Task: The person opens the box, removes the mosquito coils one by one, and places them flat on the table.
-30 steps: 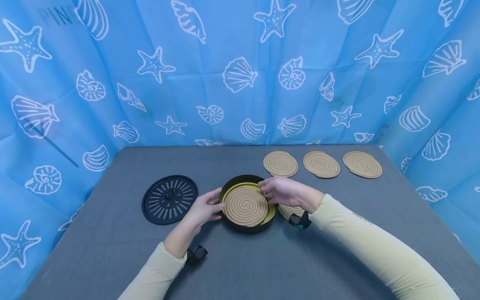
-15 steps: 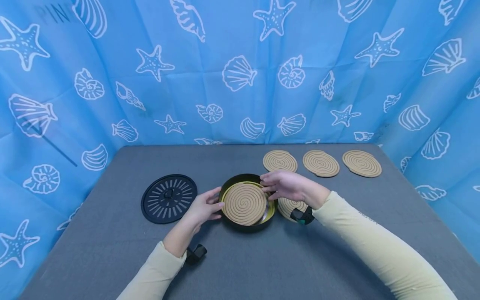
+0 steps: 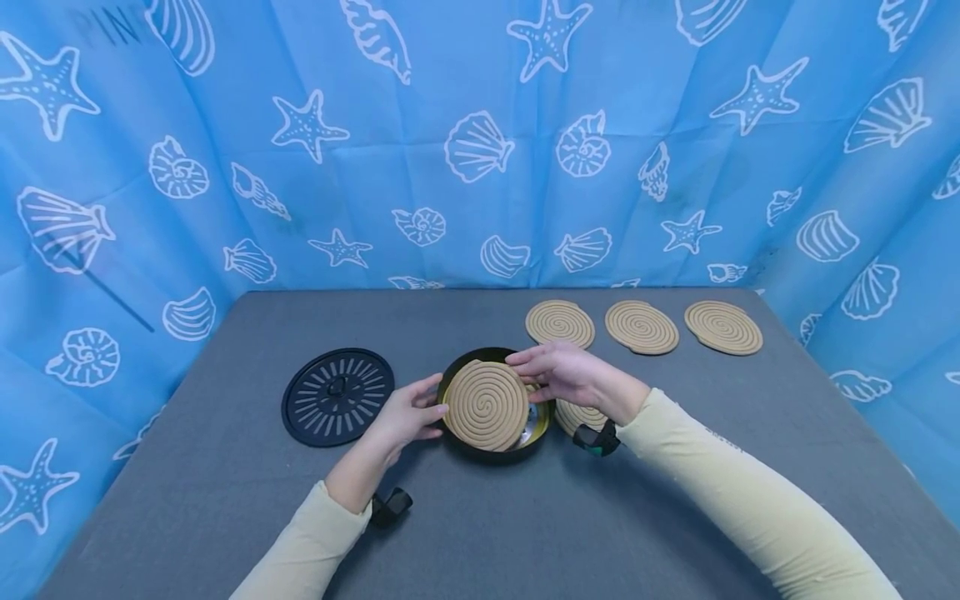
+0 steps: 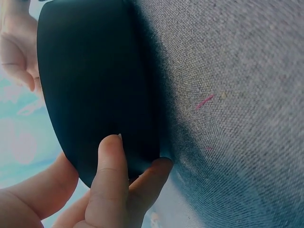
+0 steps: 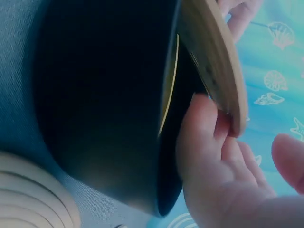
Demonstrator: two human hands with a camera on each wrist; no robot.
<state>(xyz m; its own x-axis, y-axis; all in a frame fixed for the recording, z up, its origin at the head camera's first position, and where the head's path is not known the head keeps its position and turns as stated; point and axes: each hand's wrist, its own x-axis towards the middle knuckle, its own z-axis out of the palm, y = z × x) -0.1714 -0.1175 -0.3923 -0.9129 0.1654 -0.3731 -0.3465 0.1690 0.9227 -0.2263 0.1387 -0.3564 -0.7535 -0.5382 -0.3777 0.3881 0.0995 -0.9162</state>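
A tan mosquito coil (image 3: 486,407) lies tilted over the mouth of a round black mosquito coil holder (image 3: 495,457), its right side raised. Part of the holder's yellow-edged, shiny inside (image 3: 536,423) shows beside the coil. At the coil's raised edge (image 5: 232,85), my right hand (image 3: 566,375) holds it with the fingertips, some tucked beneath; the thumb stands apart in the right wrist view. On the left, my left hand (image 3: 401,421) grips the holder's side, with fingers (image 4: 111,166) on the black outer wall (image 4: 95,85). The hands partly hide the rim.
A black slotted lid (image 3: 337,397) with a small knob lies left of the holder on the grey cloth-covered table (image 3: 480,533). Three coils (image 3: 641,327) lie in a row at the back right. Another coil (image 3: 576,414) is partly under my right wrist. A blue curtain (image 3: 480,192) stands behind.
The coil over the holder has shifted slightly left and its right side has risen, uncovering more of the inside. My right hand has moved a little left with it; the left hand stays put.
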